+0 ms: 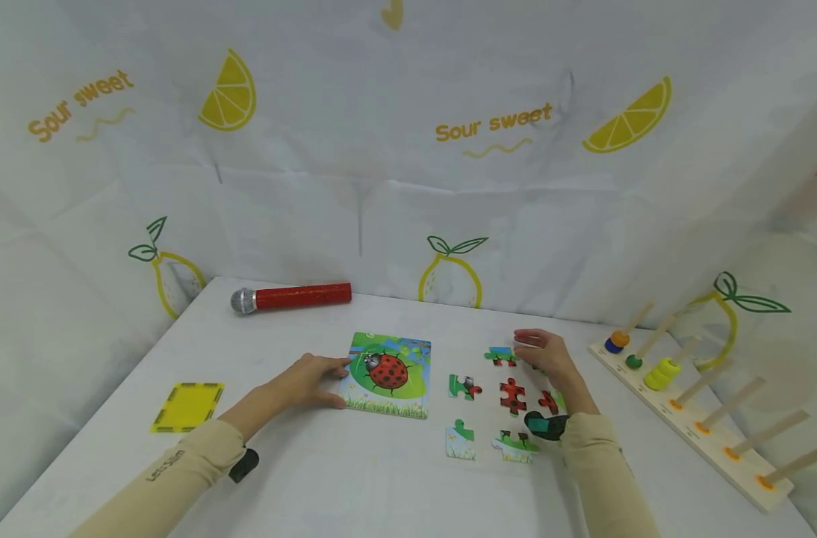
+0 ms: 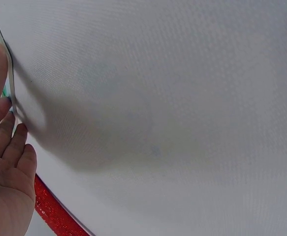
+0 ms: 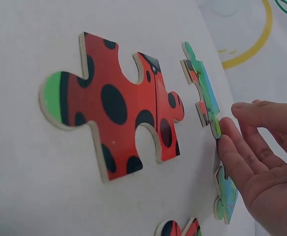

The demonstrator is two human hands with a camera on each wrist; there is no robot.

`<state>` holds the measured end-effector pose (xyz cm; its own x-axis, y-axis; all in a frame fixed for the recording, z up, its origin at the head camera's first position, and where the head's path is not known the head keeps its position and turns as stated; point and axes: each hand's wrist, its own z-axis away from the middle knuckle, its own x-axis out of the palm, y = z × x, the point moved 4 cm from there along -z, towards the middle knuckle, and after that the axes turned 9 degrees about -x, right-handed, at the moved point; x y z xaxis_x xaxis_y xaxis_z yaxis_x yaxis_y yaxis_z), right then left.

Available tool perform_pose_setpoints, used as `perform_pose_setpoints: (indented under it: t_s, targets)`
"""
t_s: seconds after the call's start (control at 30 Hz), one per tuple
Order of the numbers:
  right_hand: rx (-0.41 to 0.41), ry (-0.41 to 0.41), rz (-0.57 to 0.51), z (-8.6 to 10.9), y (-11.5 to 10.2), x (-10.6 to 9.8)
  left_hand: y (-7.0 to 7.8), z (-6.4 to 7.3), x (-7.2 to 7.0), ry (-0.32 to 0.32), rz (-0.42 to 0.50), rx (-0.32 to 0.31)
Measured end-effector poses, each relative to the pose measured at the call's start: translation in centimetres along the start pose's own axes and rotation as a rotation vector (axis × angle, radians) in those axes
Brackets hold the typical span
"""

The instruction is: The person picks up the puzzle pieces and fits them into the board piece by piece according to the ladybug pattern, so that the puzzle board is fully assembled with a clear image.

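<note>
My left hand point(image 1: 308, 382) rests at the left edge of a square ladybug picture board point(image 1: 414, 377), its thumb and fingertips touching that edge. The left wrist view catches only a sliver of the board beside the fingers. Over at the right, my right hand point(image 1: 551, 357) is beside a blue-green puzzle piece point(image 3: 208, 86) at the back of the loose pieces, its fingers loosely bent and holding nothing. Another green piece point(image 3: 227, 194) lies partly behind those fingers. A red, black-spotted piece point(image 1: 512, 396) lies in the middle; a ladybug-head piece point(image 1: 462, 387) is left of it.
A red microphone point(image 1: 301, 297) lies at the back left, and a yellow square frame point(image 1: 188, 407) at the left. A wooden peg rack with coloured beads point(image 1: 691, 426) stands along the right side. Grassy pieces point(image 1: 460, 442) lie at the front of the loose pieces.
</note>
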<state>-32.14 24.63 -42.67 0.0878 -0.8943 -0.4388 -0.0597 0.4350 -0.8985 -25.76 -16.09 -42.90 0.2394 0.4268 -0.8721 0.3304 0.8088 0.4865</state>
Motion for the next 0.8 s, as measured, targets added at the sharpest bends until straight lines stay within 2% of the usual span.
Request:
perform_pose_setpoints:
  t_s: [0.33,0.8]
  targets:
    - [0.031,-0.018,0.0,0.51,-0.27,0.43,0.13,-0.19,0.14,-0.012,0.003,-0.021]
    - [-0.012,-0.094,0.038,0.55,-0.04,0.58,0.14,0.16,-0.09,-0.003,0.015,-0.006]
